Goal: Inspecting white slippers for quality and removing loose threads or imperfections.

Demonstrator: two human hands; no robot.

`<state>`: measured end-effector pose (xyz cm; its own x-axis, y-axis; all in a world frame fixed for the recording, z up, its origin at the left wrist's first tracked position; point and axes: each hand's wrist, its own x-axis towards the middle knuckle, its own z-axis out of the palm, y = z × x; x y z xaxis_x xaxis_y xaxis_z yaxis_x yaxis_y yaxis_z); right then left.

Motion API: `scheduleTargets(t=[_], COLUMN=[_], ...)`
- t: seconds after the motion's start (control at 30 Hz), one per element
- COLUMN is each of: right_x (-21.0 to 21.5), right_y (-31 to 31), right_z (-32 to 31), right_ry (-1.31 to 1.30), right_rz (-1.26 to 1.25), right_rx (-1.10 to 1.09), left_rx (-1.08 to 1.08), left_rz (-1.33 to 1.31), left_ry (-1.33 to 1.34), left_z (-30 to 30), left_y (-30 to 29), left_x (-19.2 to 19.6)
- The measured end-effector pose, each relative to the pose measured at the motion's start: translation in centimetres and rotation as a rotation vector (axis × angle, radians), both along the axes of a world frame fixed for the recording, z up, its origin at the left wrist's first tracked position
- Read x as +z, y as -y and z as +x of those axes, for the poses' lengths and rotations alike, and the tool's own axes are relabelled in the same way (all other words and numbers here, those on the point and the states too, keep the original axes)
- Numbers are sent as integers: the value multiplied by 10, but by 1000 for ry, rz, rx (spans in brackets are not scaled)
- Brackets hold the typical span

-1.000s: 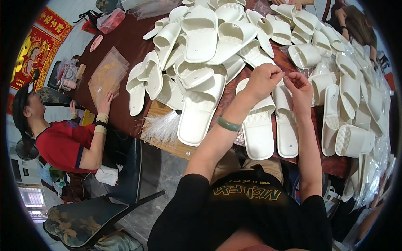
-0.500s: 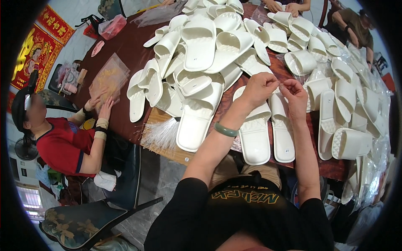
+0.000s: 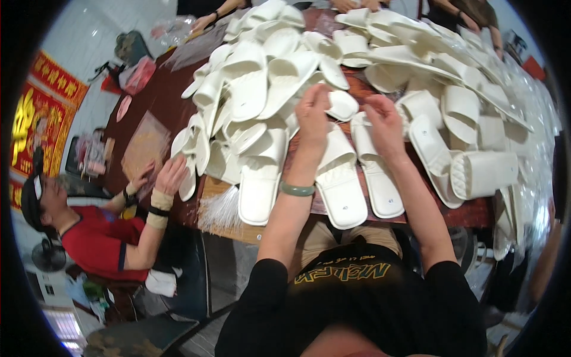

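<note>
Left hand [image 3: 313, 116]: fingers curled; whether it grips anything, we cannot tell
Right hand [image 3: 385, 124]: bent fingers leaning leftward, grip unclear to us
White slide slippers [image 3: 341, 201]: side by side between our forearms

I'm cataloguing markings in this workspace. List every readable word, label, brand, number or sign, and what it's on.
Located only; I won't copy the text:
Black shirt: one large yellow-outlined line, one smaller line.
Left front slipper: small dark number.
Right front slipper: small dark number.
Upper red poster: yellow characters.
Lower red poster: large yellow character.
Piled slippers: marks too small to read.
</note>
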<state>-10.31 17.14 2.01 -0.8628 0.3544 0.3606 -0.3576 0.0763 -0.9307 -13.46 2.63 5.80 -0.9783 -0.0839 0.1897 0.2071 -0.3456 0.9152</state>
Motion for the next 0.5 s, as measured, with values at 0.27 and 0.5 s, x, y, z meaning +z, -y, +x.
scheduleTargets(t=[0.27, 0.5], right_x=[0, 0], right_y=[-4, -4], right_z=[0, 4], right_ry=[128, 21], right_rz=[-88, -80], right_rx=[54, 112], left_rx=[-637, -1430], left_rz=[847, 753], left_ry=[-496, -1117], left_z=[107, 212], left_y=[98, 122], left_x=[103, 148])
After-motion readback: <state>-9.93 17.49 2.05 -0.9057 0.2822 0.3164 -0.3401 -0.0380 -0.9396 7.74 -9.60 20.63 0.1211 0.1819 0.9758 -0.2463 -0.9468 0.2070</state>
